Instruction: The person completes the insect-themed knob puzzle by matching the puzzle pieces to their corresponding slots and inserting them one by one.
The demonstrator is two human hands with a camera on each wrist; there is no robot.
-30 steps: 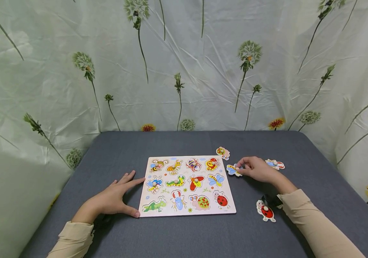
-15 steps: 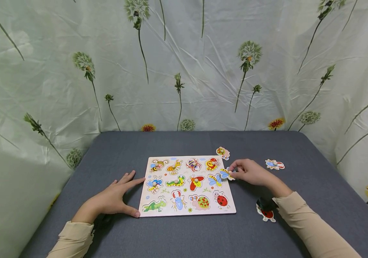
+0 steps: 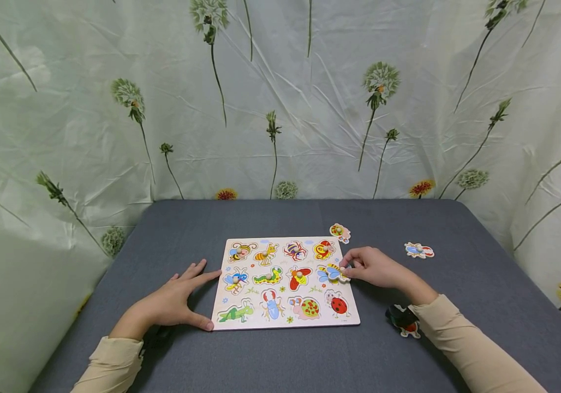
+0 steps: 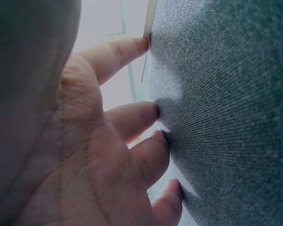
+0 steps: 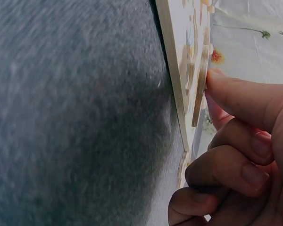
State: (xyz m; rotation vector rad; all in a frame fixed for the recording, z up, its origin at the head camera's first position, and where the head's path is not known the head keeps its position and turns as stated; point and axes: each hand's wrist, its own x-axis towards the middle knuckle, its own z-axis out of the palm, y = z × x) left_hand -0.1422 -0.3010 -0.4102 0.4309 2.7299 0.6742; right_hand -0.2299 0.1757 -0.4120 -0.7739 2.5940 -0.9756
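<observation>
My right hand (image 3: 376,268) pinches a dragonfly puzzle piece (image 3: 337,273) with blue wings and a yellow body. The piece is over the right side of the insect puzzle board (image 3: 280,322), partly covering the matching printed dragonfly. In the right wrist view the piece (image 5: 201,89) is seen edge-on, a little off the board's face. My left hand (image 3: 172,300) has its fingers spread, with thumb and index finger touching the board's left edge and the other fingertips on the cloth. Knobbed pieces sit in the upper rows; the bottom row shows printed pictures only.
A snail piece (image 3: 340,233) lies by the board's top right corner. Farther right lies a beetle piece (image 3: 419,250) in blue and red. The ladybug piece (image 3: 410,329) is partly hidden behind the dark wrist camera (image 3: 400,315). Dark grey cloth (image 3: 270,360) covers the table.
My right hand has lifted the dragonfly piece from the cloth beside the board and carried it left over the board's right side. The left hand stays in place.
</observation>
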